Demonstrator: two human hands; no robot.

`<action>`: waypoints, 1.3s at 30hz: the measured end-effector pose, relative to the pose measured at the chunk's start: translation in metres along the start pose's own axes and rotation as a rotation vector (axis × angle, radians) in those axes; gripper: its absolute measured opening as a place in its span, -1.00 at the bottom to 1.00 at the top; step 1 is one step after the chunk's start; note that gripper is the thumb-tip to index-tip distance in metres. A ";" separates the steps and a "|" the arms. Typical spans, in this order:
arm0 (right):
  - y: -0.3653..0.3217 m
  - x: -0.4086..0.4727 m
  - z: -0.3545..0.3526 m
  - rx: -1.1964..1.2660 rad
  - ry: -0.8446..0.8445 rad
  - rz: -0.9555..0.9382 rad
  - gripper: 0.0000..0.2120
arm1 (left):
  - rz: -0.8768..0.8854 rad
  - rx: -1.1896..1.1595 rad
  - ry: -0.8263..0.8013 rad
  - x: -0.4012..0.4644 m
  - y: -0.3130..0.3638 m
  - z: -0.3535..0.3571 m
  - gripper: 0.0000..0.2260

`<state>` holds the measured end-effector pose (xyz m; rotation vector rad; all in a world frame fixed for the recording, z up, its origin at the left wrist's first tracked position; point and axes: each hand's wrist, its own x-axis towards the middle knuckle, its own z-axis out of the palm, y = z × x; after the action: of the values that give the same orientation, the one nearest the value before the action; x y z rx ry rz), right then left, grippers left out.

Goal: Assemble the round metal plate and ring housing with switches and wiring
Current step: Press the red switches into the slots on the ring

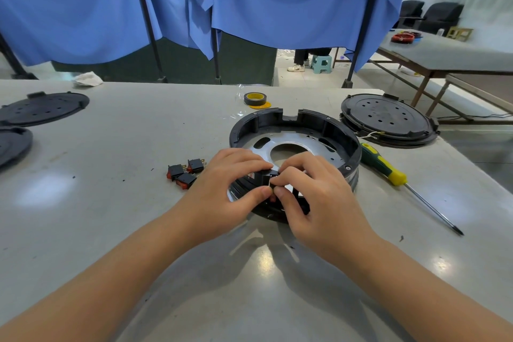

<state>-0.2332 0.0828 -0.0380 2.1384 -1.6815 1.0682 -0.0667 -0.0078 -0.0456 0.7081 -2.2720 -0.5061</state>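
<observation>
A black ring housing sits on the grey table with a round metal plate lying inside it. My left hand and my right hand meet at the housing's near wall. Both pinch a small black switch against that wall, thumbs and forefingers curled round it. The switch is mostly hidden by my fingers. Three loose black and red switches lie on the table just left of my left hand.
A green and yellow screwdriver lies right of the housing. A black round cover with thin wires sits at the back right, two more black covers at far left. A tape roll lies behind the housing. Blue cloth hangs beyond.
</observation>
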 end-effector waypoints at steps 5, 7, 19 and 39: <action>-0.003 0.002 -0.001 0.026 -0.011 0.044 -0.93 | -0.008 -0.007 -0.004 0.000 -0.001 0.000 -0.69; -0.004 0.002 -0.001 0.020 -0.026 0.047 -0.93 | -0.011 -0.008 -0.008 0.000 0.000 0.001 -0.69; 0.013 0.003 -0.011 0.045 -0.105 0.086 -0.77 | 0.121 0.214 0.207 -0.004 0.014 0.003 -0.80; 0.005 0.002 -0.004 0.043 -0.039 0.105 -0.88 | 0.061 0.360 0.192 -0.009 0.034 0.009 -0.70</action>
<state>-0.2392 0.0818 -0.0352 2.1311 -1.8226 1.1068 -0.0797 0.0249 -0.0385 0.8200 -2.2150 0.0057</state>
